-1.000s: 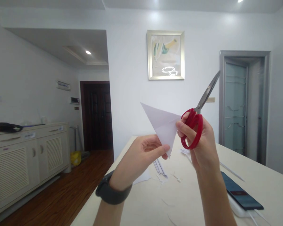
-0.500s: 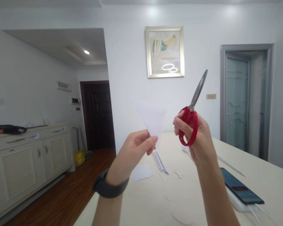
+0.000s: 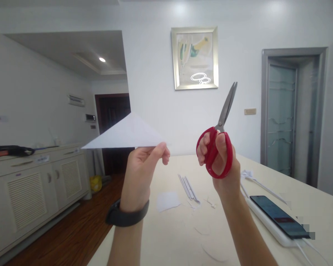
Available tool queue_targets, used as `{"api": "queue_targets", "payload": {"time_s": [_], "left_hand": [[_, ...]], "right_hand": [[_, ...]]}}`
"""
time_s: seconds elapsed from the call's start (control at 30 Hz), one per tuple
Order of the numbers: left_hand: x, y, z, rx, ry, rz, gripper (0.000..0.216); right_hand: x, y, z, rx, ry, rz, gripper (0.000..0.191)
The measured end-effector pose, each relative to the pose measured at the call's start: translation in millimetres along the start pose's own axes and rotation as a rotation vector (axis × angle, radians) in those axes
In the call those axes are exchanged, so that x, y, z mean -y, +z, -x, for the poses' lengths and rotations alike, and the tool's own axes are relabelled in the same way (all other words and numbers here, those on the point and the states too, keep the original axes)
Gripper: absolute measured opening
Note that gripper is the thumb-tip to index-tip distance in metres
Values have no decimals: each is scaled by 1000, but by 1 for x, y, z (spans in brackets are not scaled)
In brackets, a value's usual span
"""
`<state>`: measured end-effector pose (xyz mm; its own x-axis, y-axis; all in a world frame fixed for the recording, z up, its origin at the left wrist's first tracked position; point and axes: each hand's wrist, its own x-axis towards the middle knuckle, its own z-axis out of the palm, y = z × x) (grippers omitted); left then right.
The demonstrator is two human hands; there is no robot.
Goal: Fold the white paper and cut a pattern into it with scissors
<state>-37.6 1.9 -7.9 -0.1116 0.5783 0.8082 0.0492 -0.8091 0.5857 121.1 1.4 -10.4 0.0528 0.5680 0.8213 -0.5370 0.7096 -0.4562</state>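
My left hand (image 3: 144,162) pinches the tip of a folded white paper triangle (image 3: 126,135), which points out to the left at chest height. A dark band sits on that wrist. My right hand (image 3: 216,162) grips red-handled scissors (image 3: 220,138) with fingers through the loops. Their grey blades point up and stand almost closed. The two hands are apart above the cream table (image 3: 238,229).
Paper scraps (image 3: 168,201) and thin white strips (image 3: 188,188) lie on the table. A phone (image 3: 280,216) rests on a white power bank at the right edge. A cabinet (image 3: 30,188) stands at left, a framed picture (image 3: 194,57) hangs ahead, and a glass door (image 3: 283,118) is at right.
The left hand has swung the paper from pointing up beside the scissors to pointing out leftward. The right hand let go of the paper's edge and turned the scissors more upright.
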Motion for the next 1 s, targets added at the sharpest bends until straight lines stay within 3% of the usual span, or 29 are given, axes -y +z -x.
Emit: {"api": "queue_targets", "payload": {"time_s": [0.13, 0.27, 0.5, 0.6, 0.73, 0.9, 1.0], "left_hand": [[-1, 1, 1, 74, -18, 26, 30], [-3, 1, 2, 128, -38, 36, 33], [-3, 2, 3, 182, -62, 36, 31], [-4, 3, 3, 203, -61, 41, 29], [-5, 3, 3, 203, -63, 47, 30], [-6, 3, 4, 169, -59, 68, 31], [-6, 3, 5, 152, -53, 81, 32]], "right_hand": [[6, -6, -2, 117, 92, -137, 28], [7, -16, -5, 168, 158, -56, 29], [-2, -16, -9, -44, -67, 32, 44], [-2, -18, -13, -29, -73, -44, 52], [3, -29, -17, 180, 57, -20, 62], [17, -37, -5, 530, 333, 359, 39], [23, -34, 0, 757, 477, 417, 35]]}}
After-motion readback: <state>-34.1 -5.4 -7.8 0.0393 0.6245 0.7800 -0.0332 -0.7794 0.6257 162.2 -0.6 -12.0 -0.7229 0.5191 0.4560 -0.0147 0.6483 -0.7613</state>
